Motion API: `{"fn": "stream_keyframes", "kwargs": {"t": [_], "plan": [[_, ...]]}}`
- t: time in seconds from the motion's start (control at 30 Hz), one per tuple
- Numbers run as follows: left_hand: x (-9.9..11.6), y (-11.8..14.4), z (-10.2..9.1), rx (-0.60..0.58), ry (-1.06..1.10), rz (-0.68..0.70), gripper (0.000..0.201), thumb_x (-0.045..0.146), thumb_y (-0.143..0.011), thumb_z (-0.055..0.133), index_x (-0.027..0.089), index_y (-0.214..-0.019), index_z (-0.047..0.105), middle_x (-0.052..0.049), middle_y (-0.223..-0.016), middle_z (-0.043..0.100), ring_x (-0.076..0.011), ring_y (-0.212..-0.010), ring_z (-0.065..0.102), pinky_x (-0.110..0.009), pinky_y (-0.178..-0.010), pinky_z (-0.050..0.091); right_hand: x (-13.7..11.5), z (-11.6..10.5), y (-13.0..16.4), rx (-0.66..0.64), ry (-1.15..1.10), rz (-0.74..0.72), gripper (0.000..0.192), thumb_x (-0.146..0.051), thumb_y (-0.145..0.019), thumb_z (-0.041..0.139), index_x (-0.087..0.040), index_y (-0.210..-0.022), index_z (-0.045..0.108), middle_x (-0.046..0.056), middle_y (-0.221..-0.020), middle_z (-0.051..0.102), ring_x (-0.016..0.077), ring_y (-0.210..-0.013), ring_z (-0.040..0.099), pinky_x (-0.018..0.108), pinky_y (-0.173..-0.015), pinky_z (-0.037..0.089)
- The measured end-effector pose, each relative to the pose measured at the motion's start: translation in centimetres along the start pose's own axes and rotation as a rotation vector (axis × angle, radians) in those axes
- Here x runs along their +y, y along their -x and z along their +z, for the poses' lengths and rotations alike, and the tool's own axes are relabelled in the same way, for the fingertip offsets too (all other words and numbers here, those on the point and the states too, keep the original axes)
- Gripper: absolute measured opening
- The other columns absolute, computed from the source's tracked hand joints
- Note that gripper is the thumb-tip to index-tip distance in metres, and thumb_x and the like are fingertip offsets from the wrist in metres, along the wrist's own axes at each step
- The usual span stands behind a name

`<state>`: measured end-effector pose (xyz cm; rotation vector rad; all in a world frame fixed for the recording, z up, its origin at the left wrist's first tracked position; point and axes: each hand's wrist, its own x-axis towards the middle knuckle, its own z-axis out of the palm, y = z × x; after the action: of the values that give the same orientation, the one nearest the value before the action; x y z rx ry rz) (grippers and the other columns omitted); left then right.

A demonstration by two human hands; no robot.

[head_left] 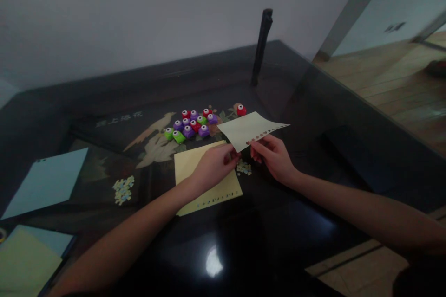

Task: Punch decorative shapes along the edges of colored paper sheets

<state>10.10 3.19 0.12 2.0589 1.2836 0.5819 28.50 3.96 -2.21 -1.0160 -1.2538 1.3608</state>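
Observation:
My left hand (pixel 214 165) and my right hand (pixel 273 157) together hold a pale yellow sheet (pixel 249 128) up above the table, pinching its near corner. A row of punched holes runs along the sheet's right edge. Beneath my left hand a second yellow sheet (pixel 195 167) lies flat on the dark table (pixel 278 232), with punched holes along its near edge. A small pile of paper cut-outs (pixel 244 167) lies between my hands. Just beyond, several small red, purple and green craft punches (pixel 193 125) stand in a cluster.
A light blue sheet (pixel 47 181) lies at the left, with more cut-outs (pixel 123 189) beside it. A stack of green and blue paper (pixel 28 260) sits at the near left corner. A black post (pixel 262 46) stands at the back. The table's right edge borders wooden floor (pixel 393 79).

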Motion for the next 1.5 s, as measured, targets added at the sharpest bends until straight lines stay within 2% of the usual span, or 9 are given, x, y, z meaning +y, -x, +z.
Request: {"fn": "stream_keyframes", "kwargs": {"t": [0.27,0.43,0.53,0.67,0.8,0.9,1.03,1.27,1.5], "plan": [[-0.3,-1.0,-2.4,-0.151,1.103,-0.273,0.029,0.021,-0.076,0.066,0.016,-0.104,0.061,-0.006,-0.096,0.064,-0.0136,-0.077,0.058,-0.024,-0.065,0.042,-0.1,-0.1,0.1,-0.036,0.066,-0.062,0.024,-0.039,-0.081,0.066,-0.018,-0.069,0.06,-0.002,-0.057,0.06,0.0093,-0.049,0.05,0.023,-0.046,0.038],[-1.1,-1.3,-2.8,0.045,1.253,-0.346,0.03,0.026,-0.078,0.069,0.017,-0.106,0.062,-0.007,-0.098,0.068,-0.0159,-0.08,0.062,-0.029,-0.073,0.048,-1.2,0.2,0.7,-0.196,0.098,-0.028,0.026,-0.043,-0.075,0.07,-0.018,-0.07,0.065,0.001,-0.06,0.063,0.0118,-0.053,0.054,0.026,-0.05,0.042],[-1.3,-1.4,-3.0,0.043,1.259,-0.314,0.028,0.022,-0.076,0.071,0.013,-0.102,0.066,-0.01,-0.102,0.07,-0.0168,-0.084,0.064,-0.028,-0.076,0.05,-1.8,-0.2,0.8,-0.286,0.084,0.006,0.039,-0.055,-0.064,0.076,-0.017,-0.072,0.067,0.004,-0.063,0.066,0.0146,-0.054,0.058,0.028,-0.05,0.044],[-0.9,-1.1,-4.0,0.009,1.175,-0.225,0.02,0.02,-0.078,0.068,0.011,-0.096,0.068,-0.01,-0.098,0.072,-0.0168,-0.083,0.065,-0.028,-0.077,0.051,-2.9,-1.8,0.5,-0.22,-0.011,0.031,0.057,-0.076,-0.069,0.055,-0.02,-0.077,0.067,0.004,-0.066,0.066,0.0157,-0.055,0.058,0.028,-0.048,0.045],[-0.1,-0.9,-4.5,-0.041,0.99,-0.185,0.017,0.021,-0.08,0.065,0.011,-0.094,0.068,-0.01,-0.094,0.073,-0.0172,-0.081,0.066,-0.03,-0.077,0.05,-4.4,-3.5,-0.3,0.034,-0.099,0.125,0.034,-0.053,-0.073,0.07,-0.022,-0.085,0.068,0.0,-0.07,0.066,0.0125,-0.058,0.057,0.024,-0.05,0.044],[0.3,-0.8,-3.9,-0.068,0.887,-0.182,0.019,0.021,-0.081,0.064,0.011,-0.097,0.066,-0.01,-0.096,0.073,-0.0177,-0.081,0.066,-0.031,-0.076,0.05,-5.2,-4.2,-0.8,-0.009,-0.018,0.208,0.026,-0.033,-0.068,0.078,-0.019,-0.088,0.069,0.001,-0.075,0.07,0.0124,-0.063,0.061,0.024,-0.058,0.048],[0.5,-0.8,-2.9,-0.124,0.814,-0.138,0.025,0.026,-0.087,0.058,0.011,-0.107,0.06,-0.011,-0.095,0.071,-0.018,-0.078,0.066,-0.032,-0.071,0.05,-5.9,-5.7,-1.1,0.008,0.092,0.248,0.03,-0.034,-0.066,0.079,-0.016,-0.088,0.068,0.004,-0.076,0.072,0.0141,-0.061,0.063,0.027,-0.057,0.05],[0.1,-0.4,-1.0,0.251,0.371,0.061,0.035,0.018,-0.085,0.054,0.015,-0.119,0.048,-0.012,-0.11,0.061,-0.0217,-0.102,0.059,-0.038,-0.087,0.047,-7.3,-11.2,0.2,0.165,0.266,0.266,0.037,-0.04,-0.062,0.08,-0.017,-0.089,0.068,0.007,-0.081,0.074,0.0174,-0.06,0.065,0.03,-0.056,0.052],[0.8,1.0,1.0,0.015,-0.106,0.328,0.032,0.018,-0.089,0.048,0.018,-0.12,0.056,-0.012,-0.127,0.057,-0.0243,-0.119,0.051,-0.044,-0.105,0.037,-5.7,-11.8,1.0,0.108,0.373,0.367,0.034,-0.036,-0.062,0.08,-0.017,-0.085,0.064,0.004,-0.072,0.073,0.0176,-0.057,0.066,0.028,-0.051,0.05]]}}
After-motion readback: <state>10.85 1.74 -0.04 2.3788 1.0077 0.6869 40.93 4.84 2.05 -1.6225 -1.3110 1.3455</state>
